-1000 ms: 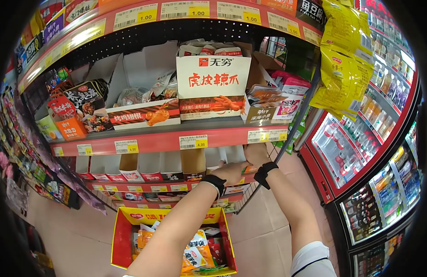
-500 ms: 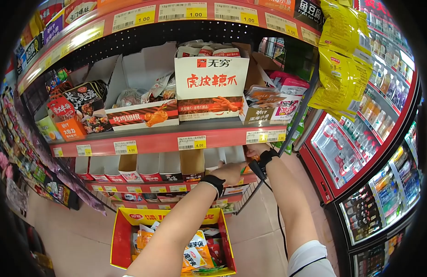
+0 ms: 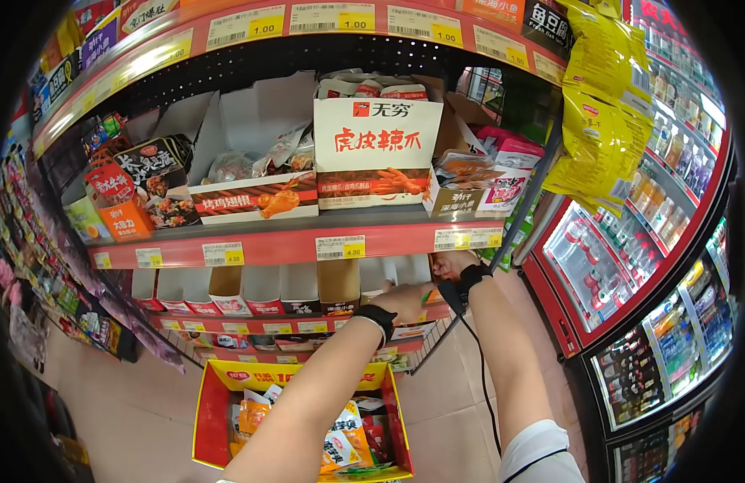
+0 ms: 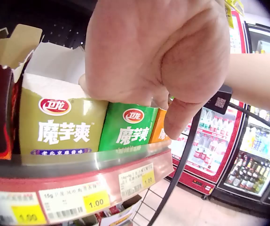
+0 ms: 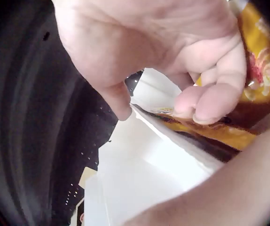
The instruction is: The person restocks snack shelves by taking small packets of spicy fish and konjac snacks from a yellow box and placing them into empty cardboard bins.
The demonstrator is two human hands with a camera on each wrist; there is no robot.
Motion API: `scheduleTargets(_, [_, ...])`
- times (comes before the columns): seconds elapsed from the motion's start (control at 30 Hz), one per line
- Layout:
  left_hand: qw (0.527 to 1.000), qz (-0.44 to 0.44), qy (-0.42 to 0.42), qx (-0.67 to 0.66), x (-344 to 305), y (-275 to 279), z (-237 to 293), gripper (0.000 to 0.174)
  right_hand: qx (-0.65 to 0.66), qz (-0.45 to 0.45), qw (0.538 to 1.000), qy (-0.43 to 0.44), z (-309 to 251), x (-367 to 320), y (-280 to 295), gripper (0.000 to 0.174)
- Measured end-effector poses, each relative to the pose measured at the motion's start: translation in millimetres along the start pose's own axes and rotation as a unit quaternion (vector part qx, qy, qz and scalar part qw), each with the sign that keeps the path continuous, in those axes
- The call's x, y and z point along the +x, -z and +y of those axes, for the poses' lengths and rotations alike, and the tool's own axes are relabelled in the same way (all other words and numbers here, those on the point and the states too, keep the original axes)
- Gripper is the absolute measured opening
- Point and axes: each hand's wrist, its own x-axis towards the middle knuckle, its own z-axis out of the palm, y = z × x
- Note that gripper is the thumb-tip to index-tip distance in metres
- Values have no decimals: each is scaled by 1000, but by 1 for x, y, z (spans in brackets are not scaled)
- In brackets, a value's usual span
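Note:
In the head view my left hand [image 3: 400, 300] lies at the right end of the lower shelf, over a row of snack boxes. The left wrist view shows its thumb bent down on the front of an orange box [image 4: 159, 126], beside a green box [image 4: 129, 123]; the other fingers go behind the rims, mostly hidden. My right hand [image 5: 172, 52] reaches into the same corner. Its thumb lies on one side of a white cardboard wall [image 5: 160, 141], its curled fingertips on the other against yellow-orange packets [image 5: 240, 136]. I cannot tell whether they pinch a packet.
Above the hands runs a red shelf edge [image 3: 292, 253] with price tags and snack boxes. Below stands a red-yellow display box [image 3: 215, 419] of loose packets. Yellow bags [image 3: 598, 129] hang at the right, before drinks fridges [image 3: 586, 258]. A black cable [image 3: 483, 362] trails from the right wrist.
The right hand and wrist have moved up and deeper under the shelf edge, and the wrist has turned, bringing its black device and cable into view. The left hand stays nearly in place.

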Motion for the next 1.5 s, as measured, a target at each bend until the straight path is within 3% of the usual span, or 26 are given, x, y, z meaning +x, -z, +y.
scheduleTargets(0.13, [1000, 10, 0, 0, 1, -2, 1, 60, -42, -30, 998, -23, -7, -3, -1, 20])
scheduleTargets(0.43, [1000, 4, 0, -28, 6, -5, -4, 62, -80, 43, 996, -15, -1, 0, -15, 17])
scheduleTargets(0.5, [1000, 18, -14, -21, 7, -7, -6, 63, -175, 43, 974, 139, 9, 8, -14, 16])
scheduleTargets(0.63, [999, 42, -20, -3, 6, -8, -7, 64, -204, 43, 967, 147, 16, 18, -8, 25])
scheduleTargets(0.73, [1000, 16, -15, -16, 3, -4, -4, 66, -151, 46, 979, 130, 21, 15, -5, 24])
scheduleTargets(0.8, [1000, 8, -15, -16, 4, -4, -4, 67, -276, 81, 904, 316, 22, 12, -9, 24])
scheduleTargets(0.83, [1000, 8, -16, -16, 5, -5, -5, 67, -276, 81, 904, 316, 16, 4, -13, 24])
scheduleTargets(0.9, [1000, 23, -15, -8, 7, -7, -6, 67, -208, 59, 967, 137, 4, -8, -18, 26])
scheduleTargets(1.0, [1000, 10, -6, -5, 4, -5, -3, 67, -162, 29, 982, 91, 1, -5, -15, 25])
scheduleTargets(1.23, [1000, 20, -9, 0, 10, -10, -9, 70, -257, 51, 956, 130, -3, -13, -19, 25])
scheduleTargets(1.43, [1000, 15, -15, -12, 5, -4, -5, 75, -232, 23, 970, 74, -3, -2, -14, 23])
scheduleTargets(1.5, [1000, 8, -5, -10, 2, -2, -2, 75, -279, 36, 958, 56, -7, -5, -16, 22])
